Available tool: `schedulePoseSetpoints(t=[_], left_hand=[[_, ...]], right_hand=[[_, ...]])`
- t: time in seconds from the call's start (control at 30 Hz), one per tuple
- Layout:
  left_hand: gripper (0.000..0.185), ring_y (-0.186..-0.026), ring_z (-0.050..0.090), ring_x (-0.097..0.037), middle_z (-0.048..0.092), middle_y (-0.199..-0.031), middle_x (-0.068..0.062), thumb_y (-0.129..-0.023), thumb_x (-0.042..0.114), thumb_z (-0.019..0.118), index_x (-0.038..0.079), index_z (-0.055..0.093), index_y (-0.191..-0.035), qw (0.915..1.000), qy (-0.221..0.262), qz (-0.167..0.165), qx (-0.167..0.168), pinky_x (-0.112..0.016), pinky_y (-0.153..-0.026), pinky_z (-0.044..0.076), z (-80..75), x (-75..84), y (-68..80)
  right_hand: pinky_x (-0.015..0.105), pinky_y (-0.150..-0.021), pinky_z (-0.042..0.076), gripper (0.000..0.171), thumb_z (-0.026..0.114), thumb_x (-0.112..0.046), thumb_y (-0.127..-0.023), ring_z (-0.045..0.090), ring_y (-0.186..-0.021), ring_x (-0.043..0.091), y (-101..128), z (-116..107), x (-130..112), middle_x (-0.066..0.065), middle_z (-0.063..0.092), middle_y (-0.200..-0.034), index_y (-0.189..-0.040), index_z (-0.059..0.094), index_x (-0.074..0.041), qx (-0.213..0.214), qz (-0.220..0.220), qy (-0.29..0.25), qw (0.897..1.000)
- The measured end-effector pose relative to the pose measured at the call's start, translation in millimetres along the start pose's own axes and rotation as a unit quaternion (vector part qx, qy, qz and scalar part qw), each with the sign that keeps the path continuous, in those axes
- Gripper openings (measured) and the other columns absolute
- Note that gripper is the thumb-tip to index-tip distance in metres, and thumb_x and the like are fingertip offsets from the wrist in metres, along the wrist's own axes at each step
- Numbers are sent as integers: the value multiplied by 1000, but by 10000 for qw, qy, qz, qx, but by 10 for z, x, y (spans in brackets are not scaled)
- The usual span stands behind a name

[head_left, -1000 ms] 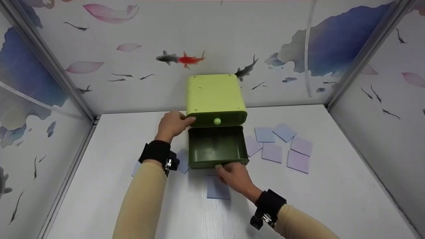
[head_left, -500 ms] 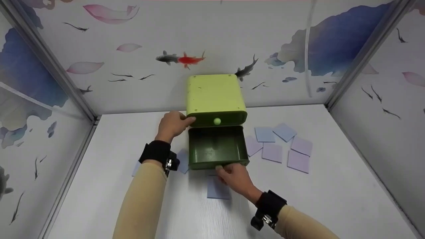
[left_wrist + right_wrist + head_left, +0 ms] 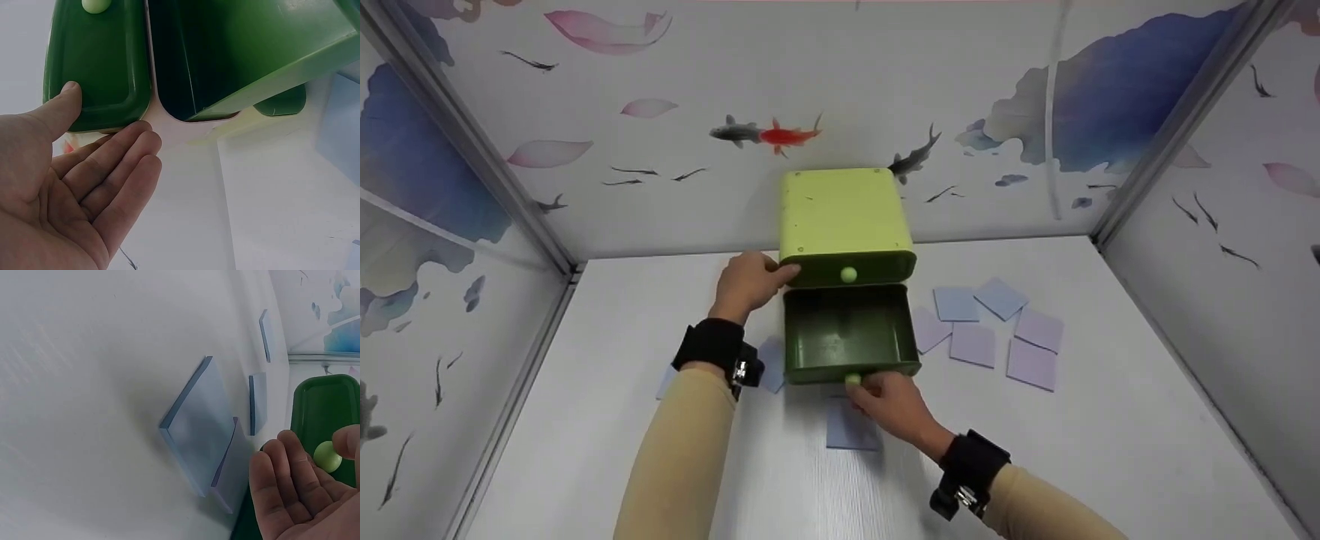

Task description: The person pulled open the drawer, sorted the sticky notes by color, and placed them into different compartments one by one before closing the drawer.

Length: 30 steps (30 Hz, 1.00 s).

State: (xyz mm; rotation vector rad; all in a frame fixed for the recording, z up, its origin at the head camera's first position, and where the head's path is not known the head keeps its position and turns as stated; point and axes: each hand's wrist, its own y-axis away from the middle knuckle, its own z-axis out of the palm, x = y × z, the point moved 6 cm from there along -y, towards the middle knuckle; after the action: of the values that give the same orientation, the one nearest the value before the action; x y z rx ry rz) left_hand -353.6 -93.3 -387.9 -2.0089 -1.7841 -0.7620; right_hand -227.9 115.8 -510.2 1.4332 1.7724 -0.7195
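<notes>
A small two-drawer cabinet (image 3: 844,210) with a lime-yellow top stands against the back wall. Its upper drawer (image 3: 817,270) is closed, while the dark green lower drawer (image 3: 840,345) is pulled far out, its inside bare. My left hand (image 3: 750,281) holds the cabinet's left front corner; in the left wrist view the thumb (image 3: 70,104) lies on the upper drawer's front and the other fingers run along the side. At the lower drawer's front, my right hand (image 3: 892,401) pinches the round light-green knob (image 3: 327,457) between thumb and finger.
Several thin square blue and purple tiles (image 3: 973,345) lie right of the drawer, some overlapping. A blue tile (image 3: 851,427) lies below the right hand, another blue tile (image 3: 772,364) left of the drawer. Printed walls (image 3: 990,90) enclose the white table (image 3: 1072,465).
The light-green knob shows more plainly at the right hand's fingertips, and that hand has shifted very slightly toward the body. The left hand keeps its place on the cabinet corner.
</notes>
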Motion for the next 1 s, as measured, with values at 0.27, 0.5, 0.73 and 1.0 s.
schedulePoseSetpoints(t=[0.27,0.5,0.73,1.0], left_hand=[[48,-96,68,-30,72,-105,-16,-96,45,56,2,71,-112,10000,70,-32,29,-43,-83,53,8,-24,5],[49,-98,67,-31,72,-106,-16,-96,45,56,1,70,-113,10000,74,-29,29,-44,-85,53,15,-21,7],[48,-97,67,-31,72,-105,-15,-96,46,57,2,71,-111,10000,39,-12,56,-44,-84,53,12,-23,-1],[47,-96,68,-31,72,-105,-15,-96,45,56,3,72,-111,10000,77,32,49,-43,-83,53,5,-11,-3]], right_hand=[[23,-62,47,17,65,-16,-92,57,-68,4,17,-15,130,3,73,-84,-96,76,-4,-406,-327,532,9972],[31,-67,52,14,68,-11,-88,65,-79,15,15,-211,297,7,74,-90,-96,75,-2,-477,-174,790,9956],[30,-63,51,10,69,-6,-85,62,-71,11,-8,-425,382,8,75,-85,-89,77,-1,-804,-126,1209,9893],[26,-56,39,9,67,-2,-81,48,-60,11,-45,-811,582,1,67,-73,-82,76,-2,-923,385,1776,9790]])
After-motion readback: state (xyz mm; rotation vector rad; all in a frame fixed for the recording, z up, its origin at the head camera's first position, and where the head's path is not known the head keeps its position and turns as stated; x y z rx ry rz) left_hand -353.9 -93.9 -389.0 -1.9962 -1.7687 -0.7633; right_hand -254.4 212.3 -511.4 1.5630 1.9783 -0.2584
